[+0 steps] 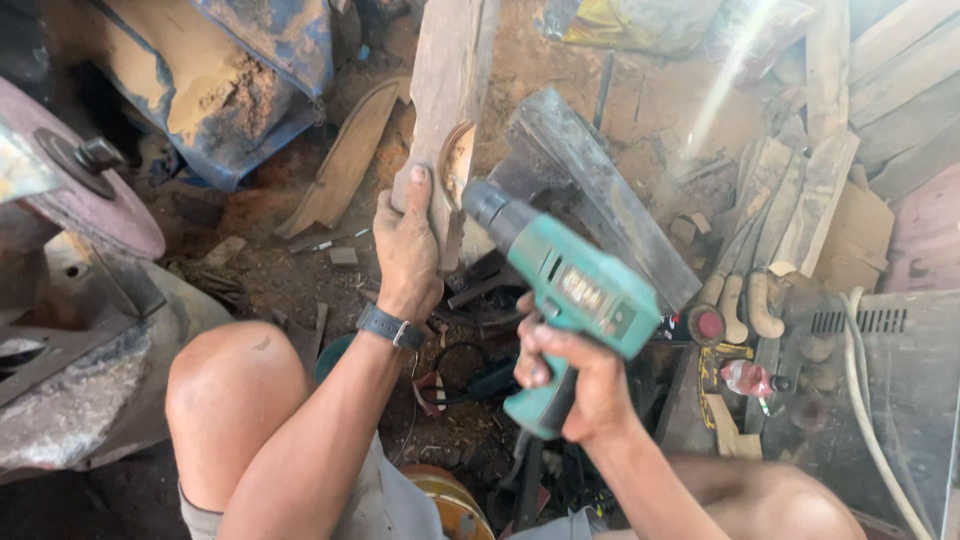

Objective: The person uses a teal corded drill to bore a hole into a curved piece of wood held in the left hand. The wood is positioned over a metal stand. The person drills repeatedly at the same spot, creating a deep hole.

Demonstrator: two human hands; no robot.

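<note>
While the left hand grips an upright wooden plank at mid-scene, the right hand is closed around a green power drill, its nose touching the plank's notched edge, above the sawdust-strewn floor.

wooden piece cut off at top edge, green drill grip hidden inside right hand

Wooden piece upright at upper centre, left hand around its lower end; drill just right, in right hand; grinding disc far left; planks upper right.
</note>
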